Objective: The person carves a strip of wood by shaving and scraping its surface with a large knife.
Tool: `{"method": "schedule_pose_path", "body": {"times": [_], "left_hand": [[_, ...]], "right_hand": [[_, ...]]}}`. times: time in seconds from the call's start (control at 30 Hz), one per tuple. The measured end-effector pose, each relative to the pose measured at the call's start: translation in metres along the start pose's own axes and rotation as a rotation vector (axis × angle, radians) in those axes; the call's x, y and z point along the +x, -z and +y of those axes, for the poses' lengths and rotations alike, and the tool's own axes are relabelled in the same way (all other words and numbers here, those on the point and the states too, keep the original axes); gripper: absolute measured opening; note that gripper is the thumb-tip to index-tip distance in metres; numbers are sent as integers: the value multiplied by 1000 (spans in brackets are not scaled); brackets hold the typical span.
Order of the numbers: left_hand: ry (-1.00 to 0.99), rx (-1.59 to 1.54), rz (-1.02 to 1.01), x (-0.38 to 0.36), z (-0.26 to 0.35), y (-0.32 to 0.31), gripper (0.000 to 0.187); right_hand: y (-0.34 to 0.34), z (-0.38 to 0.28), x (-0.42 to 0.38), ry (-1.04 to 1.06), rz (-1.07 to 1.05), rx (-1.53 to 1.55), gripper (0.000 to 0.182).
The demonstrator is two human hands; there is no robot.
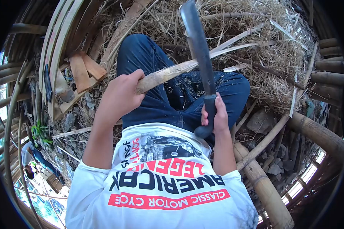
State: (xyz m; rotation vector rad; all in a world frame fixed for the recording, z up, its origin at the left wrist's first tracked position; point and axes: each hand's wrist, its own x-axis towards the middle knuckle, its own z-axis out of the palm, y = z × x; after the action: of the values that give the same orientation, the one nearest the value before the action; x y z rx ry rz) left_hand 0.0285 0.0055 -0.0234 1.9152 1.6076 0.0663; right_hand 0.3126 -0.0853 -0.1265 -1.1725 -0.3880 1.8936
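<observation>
My left hand [122, 95] is closed around the thick end of a split bamboo piece [160, 78]. That piece slants up to the right across my lap, thinning into pale, shaved strips at its far end. My right hand [219, 116] grips the black handle of a machete [200, 45]. Its long dark blade points upward and crosses over the bamboo in this view. Small pale shavings are scattered over my dark jeans [141, 57], mostly between the bent legs.
A heap of thin shavings [263, 86] covers the ground ahead and to the right. Wood blocks [80, 72] and long slats [59, 42] lie at left. Thick bamboo poles [263, 187] run along the lower right, near stones [260, 121]. Another person [36, 156] is in the lower-left background.
</observation>
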Motion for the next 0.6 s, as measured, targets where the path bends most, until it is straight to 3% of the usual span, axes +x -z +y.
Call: {"method": "schedule_pose_path", "body": {"times": [0.07, 0.23, 0.33, 0.37, 0.43, 0.53, 0.6], "left_hand": [[-18, 18, 12, 3, -2, -3, 29], [-41, -20, -31, 3, -5, 2, 28], [-10, -30, 11, -2, -7, -4, 27], [-29, -17, 15, 0, -11, -6, 27], [-66, -2, 25, 3, -12, -3, 26], [18, -71, -48, 0, -6, -3, 27], [7, -21, -13, 0, -5, -3, 26]], "right_hand": [[1, 5, 7, -16, 76, 87, 42], [-7, -1, -5, -47, 7, 25, 42], [0, 9, 8, -105, 35, 304, 42], [-6, 11, 4, -113, 28, 308, 42], [-14, 7, -6, -81, -41, 36, 47], [6, 7, 1, -54, 38, 49, 51], [7, 11, 8, -106, 6, 218, 52]]}}
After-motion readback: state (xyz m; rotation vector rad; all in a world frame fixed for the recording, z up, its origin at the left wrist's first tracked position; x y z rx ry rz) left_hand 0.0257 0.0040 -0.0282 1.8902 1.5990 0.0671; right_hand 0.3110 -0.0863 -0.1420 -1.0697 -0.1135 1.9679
